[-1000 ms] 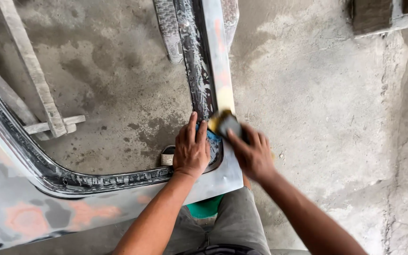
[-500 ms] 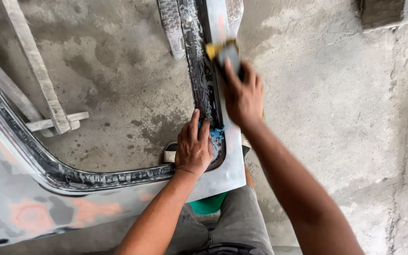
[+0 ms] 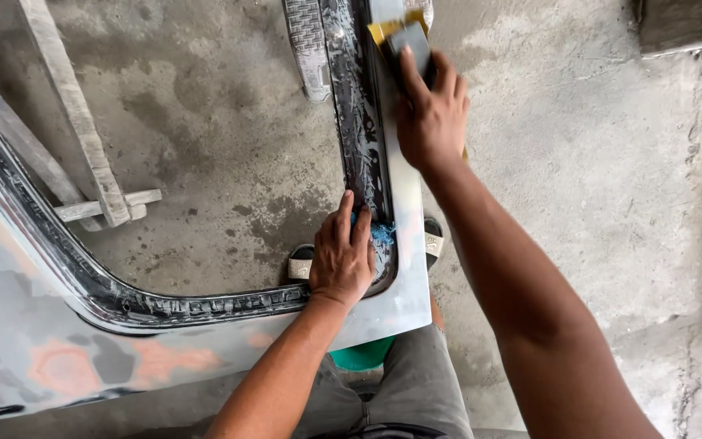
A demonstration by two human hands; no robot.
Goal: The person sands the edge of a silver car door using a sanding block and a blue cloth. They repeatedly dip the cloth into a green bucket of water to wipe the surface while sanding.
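While the panel is being braced at its inner corner by the left hand, laid flat w/ fingers spread, a dark block w/ yellow paper is being gripped by the right hand, pressed on the panel's upright strip nr the top.

sanding block: top cut off | feet: mostly hidden under panel

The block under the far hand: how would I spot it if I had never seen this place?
Find the big grey metal panel with the curved window opening lying over the concrete floor. Follow its narrow upright strip away from the person to the right hand. Under those fingers sits the sanding block, dark with a yellow sheet around it, the only yellow thing there.
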